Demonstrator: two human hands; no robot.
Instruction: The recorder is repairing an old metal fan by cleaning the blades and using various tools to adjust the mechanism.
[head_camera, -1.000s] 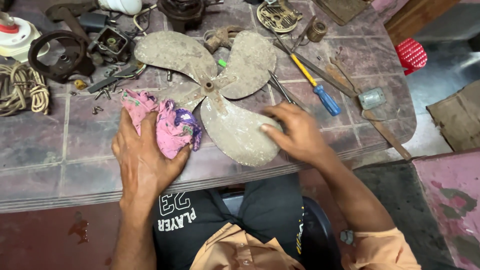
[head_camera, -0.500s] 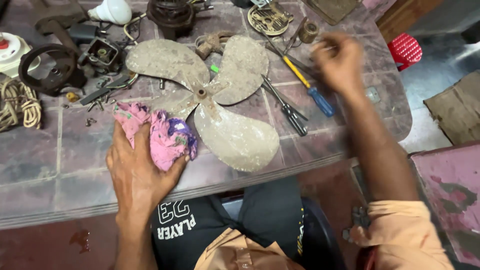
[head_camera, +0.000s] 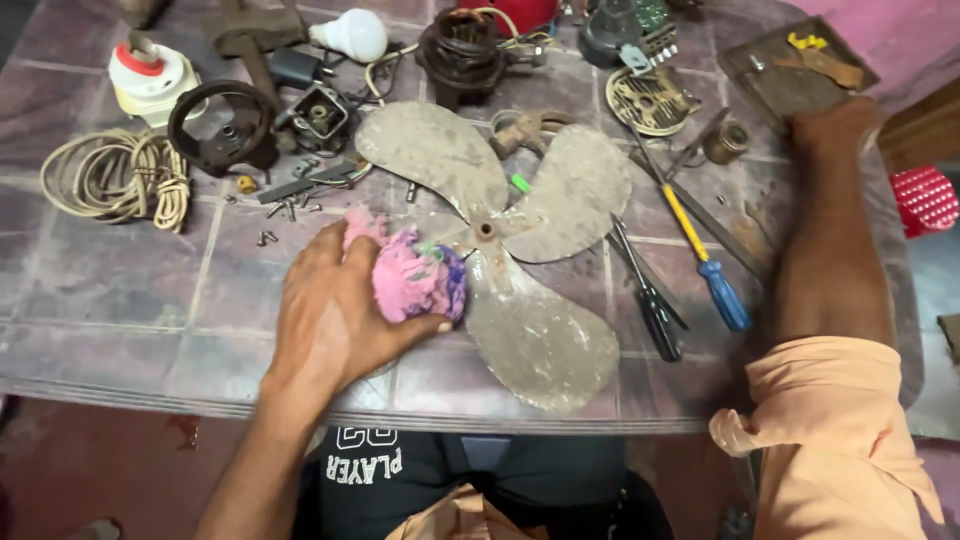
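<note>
A dirty grey three-bladed fan blade (head_camera: 520, 250) lies flat on the tiled table (head_camera: 120, 320). My left hand (head_camera: 335, 310) presses a pink and purple rag (head_camera: 415, 280) against the table beside the blade's hub. My right hand (head_camera: 835, 125) is stretched to the far right of the table, resting on a flat brown tray (head_camera: 790, 75) of small parts. Whether its fingers grip the tray is not visible.
A screwdriver with a yellow shaft and blue handle (head_camera: 705, 255) and black pliers (head_camera: 650, 300) lie right of the blade. Behind it are a coiled cord (head_camera: 115, 180), a white bulb (head_camera: 345, 35), a motor (head_camera: 460, 50), loose screws and metal parts. A red stool (head_camera: 925, 200) stands beside the table.
My right hand left the lower blade and reached up and right to the tray at the table's far corner. My left hand slid the rag toward the hub.
</note>
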